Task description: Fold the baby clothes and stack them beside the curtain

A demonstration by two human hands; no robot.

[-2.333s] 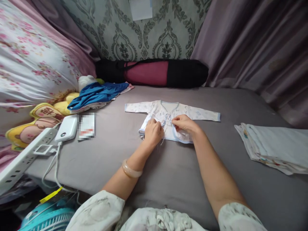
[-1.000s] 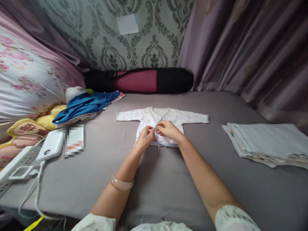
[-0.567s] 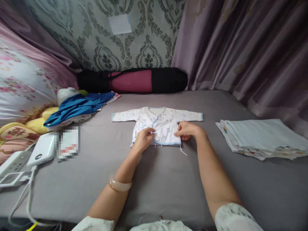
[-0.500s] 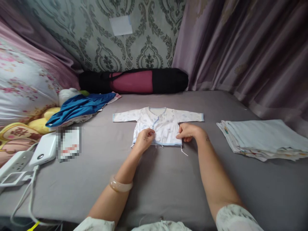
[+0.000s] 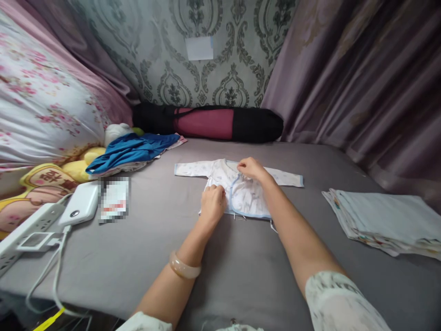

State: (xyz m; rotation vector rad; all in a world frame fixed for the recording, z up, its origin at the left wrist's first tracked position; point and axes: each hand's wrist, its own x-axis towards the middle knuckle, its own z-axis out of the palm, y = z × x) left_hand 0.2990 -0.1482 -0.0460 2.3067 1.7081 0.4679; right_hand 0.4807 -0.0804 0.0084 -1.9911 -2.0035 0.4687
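A small white baby shirt (image 5: 246, 197) with blue trim and a faint print lies face up, its sleeves spread to both sides. My left hand (image 5: 213, 203) is closed at the lower left front, its fingers curled on the cloth. At the neckline, my right hand (image 5: 253, 168) pinches the edge of the front flap near the collar. That forearm covers part of the shirt's right side. Thin white ties stick out below the bottom hem.
On the grey bed sheet (image 5: 155, 257), a stack of folded cloths (image 5: 386, 216) sits to the right. Leftward are a blue garment (image 5: 134, 151), a blurred-out packet (image 5: 115, 200), a white power bank (image 5: 81, 204) and a power strip (image 5: 31, 234). A black-and-pink long bag (image 5: 206, 123) lies along the wall.
My right hand has gone from the shirt's lower right edge up to the neckline. My left hand stays low on the front, its fingers curled more. The view has shifted leftward.
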